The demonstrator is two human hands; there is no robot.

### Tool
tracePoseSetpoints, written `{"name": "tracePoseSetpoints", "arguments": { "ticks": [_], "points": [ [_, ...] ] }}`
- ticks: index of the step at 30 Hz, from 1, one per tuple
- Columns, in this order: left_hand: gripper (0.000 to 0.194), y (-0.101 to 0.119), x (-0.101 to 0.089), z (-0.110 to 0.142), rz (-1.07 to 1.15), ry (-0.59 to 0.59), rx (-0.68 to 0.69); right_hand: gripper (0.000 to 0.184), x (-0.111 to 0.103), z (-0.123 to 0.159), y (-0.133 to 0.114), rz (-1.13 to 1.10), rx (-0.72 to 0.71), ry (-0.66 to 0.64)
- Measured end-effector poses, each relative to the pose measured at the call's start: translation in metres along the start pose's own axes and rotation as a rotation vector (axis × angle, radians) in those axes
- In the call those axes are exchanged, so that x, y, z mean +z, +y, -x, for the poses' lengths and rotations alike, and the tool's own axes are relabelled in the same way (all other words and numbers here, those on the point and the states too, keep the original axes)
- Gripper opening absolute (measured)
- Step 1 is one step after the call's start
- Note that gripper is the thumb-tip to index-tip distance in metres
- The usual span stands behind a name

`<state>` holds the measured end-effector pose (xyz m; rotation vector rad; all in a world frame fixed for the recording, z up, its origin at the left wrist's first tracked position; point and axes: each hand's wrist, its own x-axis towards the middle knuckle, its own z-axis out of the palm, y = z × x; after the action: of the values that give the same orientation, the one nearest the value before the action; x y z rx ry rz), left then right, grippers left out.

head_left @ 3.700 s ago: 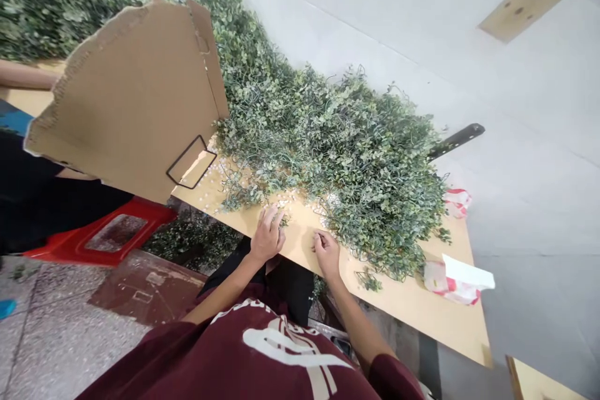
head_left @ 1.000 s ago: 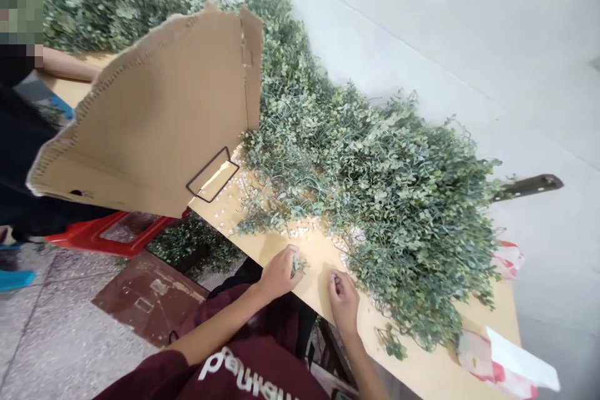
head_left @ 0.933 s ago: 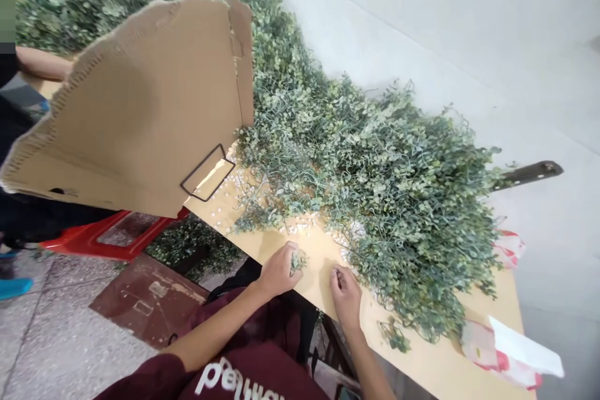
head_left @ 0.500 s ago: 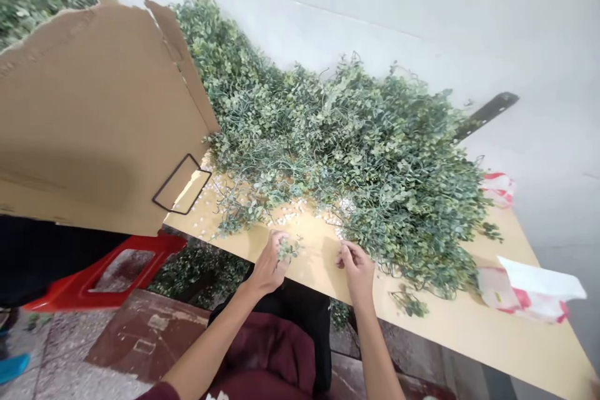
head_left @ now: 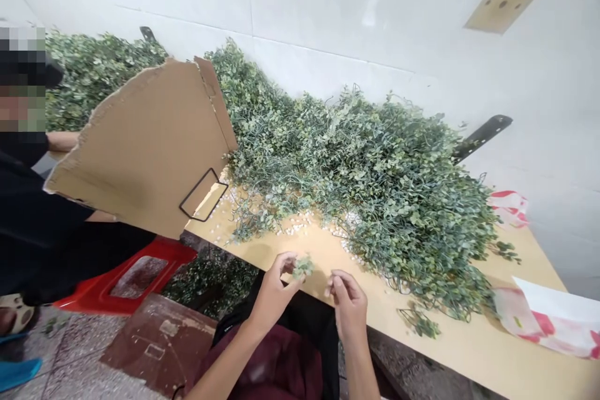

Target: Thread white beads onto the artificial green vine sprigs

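one small sprig [head_left: 302, 267] of greenery is in the person's left hand [head_left: 274, 284], and one large heap of greenery [head_left: 375, 162] fills the back and middle of the bench [head_left: 469, 344]; a second heap [head_left: 94, 69] shows beyond one torn-edged cardboard panel [head_left: 145, 144]. one loose clump [head_left: 424, 323] lies on its own near the front edge, just beside the large heap, and two red-and-white packets sit toward the right end, the nearer packet [head_left: 544, 319] with a white sheet against it, the farther packet [head_left: 509, 206] behind the heap's right side. the white bits [head_left: 300, 223] scattered in front of the greenery are too many and too small to count. of the two hands, the left has its thumb and fingers curved round and pinches the small sprig at the fingertips, above the front edge of the bench. the right hand [head_left: 349, 306] is just beside it, apart from the sprig, its fingers bent in toward the thumb; whether something tiny is caught there i cannot tell. the small sprig is pale green, a little tuft of rounded leaves, slightly blurred, lighter than the grey-green tangle of leaves and thin stems behind it. past the panel, a co-worker's forearm [head_left: 63, 140] shows above one red stool [head_left: 175, 256].
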<state>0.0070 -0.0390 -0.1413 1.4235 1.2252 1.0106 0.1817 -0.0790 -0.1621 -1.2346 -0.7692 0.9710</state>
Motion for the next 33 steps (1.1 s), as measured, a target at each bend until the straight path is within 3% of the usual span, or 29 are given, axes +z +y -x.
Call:
{"name": "tracePoseSetpoints", "arguments": {
  "ticks": [4, 8, 12, 21, 27, 33],
  "points": [
    [0.025, 0.009, -0.005, 0.009, 0.081, -0.041, -0.021, 0.020, 0.029, 0.028, -0.009, -0.100, 0.069, -0.147],
    [0.025, 0.018, -0.007, 0.009, 0.118, -0.031, 0.040, 0.026, 0.043, 0.033, -0.018, -0.196, 0.094, -0.169],
    [0.026, 0.018, -0.005, 0.005, 0.236, 0.037, -0.025, 0.041, 0.042, 0.030, -0.022, -0.149, 0.111, -0.168],
    [0.017, 0.018, -0.006, 0.004, 0.490, 0.037, -0.033, 0.025, 0.038, 0.023, -0.019, 0.019, 0.074, -0.278],
    [0.018, 0.013, -0.013, 0.008, 0.596, 0.042, -0.059, 0.022, 0.037, 0.025, -0.015, -0.215, 0.168, -0.251],
    [0.019, -0.001, -0.017, 0.005, 0.752, 0.071, -0.110, 0.022, 0.029, 0.015, -0.024, -0.429, 0.264, -0.050]
  ]
}}
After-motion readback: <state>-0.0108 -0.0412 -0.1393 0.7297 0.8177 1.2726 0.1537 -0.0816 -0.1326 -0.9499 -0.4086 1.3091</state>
